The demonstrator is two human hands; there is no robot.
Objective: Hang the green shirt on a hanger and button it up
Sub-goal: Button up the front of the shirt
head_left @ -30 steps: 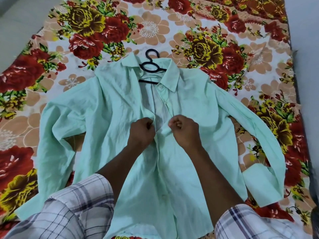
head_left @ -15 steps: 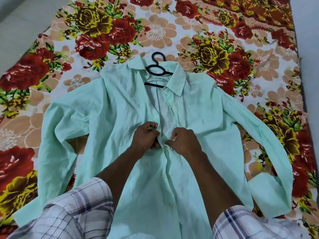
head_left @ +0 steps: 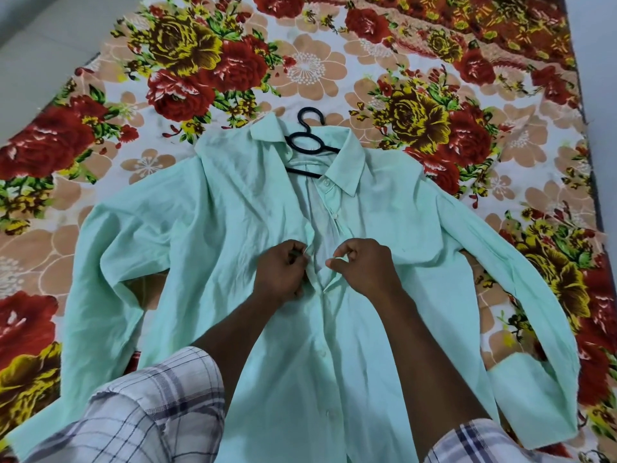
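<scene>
The pale green shirt lies flat on its back on the bed, sleeves spread to both sides. A black hanger sits inside the collar, its hook sticking out above the neck. My left hand pinches the left front edge at chest height. My right hand pinches the right front edge beside it. The two edges are a little apart between my hands, and the chest above stays open up to the collar. Below my hands the front is closed, with buttons showing down the placket.
A bedsheet with large red and yellow flowers covers the bed under the shirt. Bare grey floor lies at the far left and along the right edge. My checked sleeves fill the bottom corners.
My hands have drawn slightly apart on the shirt's front edges. One second ago they held them apart as well, then came together at the placket.
</scene>
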